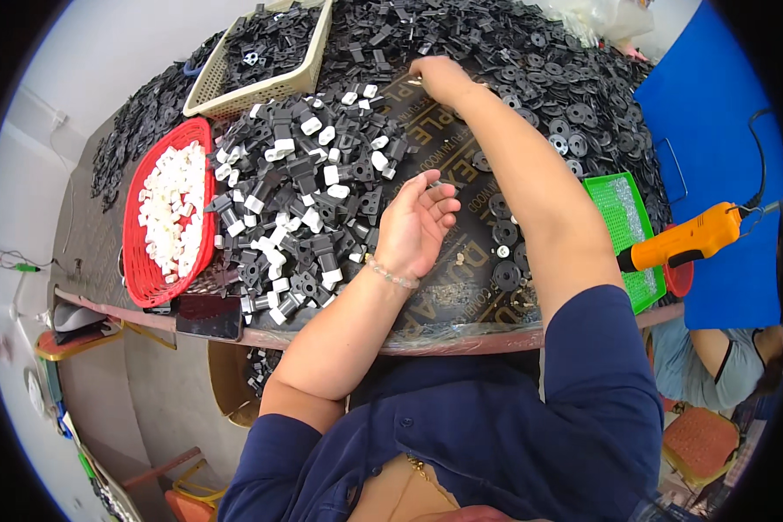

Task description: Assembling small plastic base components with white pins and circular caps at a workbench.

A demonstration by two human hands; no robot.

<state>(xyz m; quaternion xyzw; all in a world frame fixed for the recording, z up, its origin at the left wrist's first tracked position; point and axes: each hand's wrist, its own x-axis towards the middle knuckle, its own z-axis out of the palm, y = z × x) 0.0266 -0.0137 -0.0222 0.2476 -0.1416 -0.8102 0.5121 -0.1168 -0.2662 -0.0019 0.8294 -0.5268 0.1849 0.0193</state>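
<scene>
My left hand (pixel 416 228), with a beaded bracelet at the wrist, is palm up over the middle of the table. Its fingers are loosely bent and apart, and nothing shows in them. Just left of it lies a heap of black plastic parts with white end pieces (pixel 309 187). My right arm stretches far across the table. The right hand (pixel 444 80) is at the near edge of a big pile of loose black plastic parts (pixel 370 43). Its fingers curl downward, and whatever they hold is hidden.
On the left stand a red basket (pixel 133 217) of white pieces and a cream crate (pixel 261 103) of black parts. Black discs (pixel 574 113) cover the back right. A green tray (pixel 648 283) and orange electric screwdriver (pixel 687 239) are at right. A phone (pixel 209 317) lies near the front edge.
</scene>
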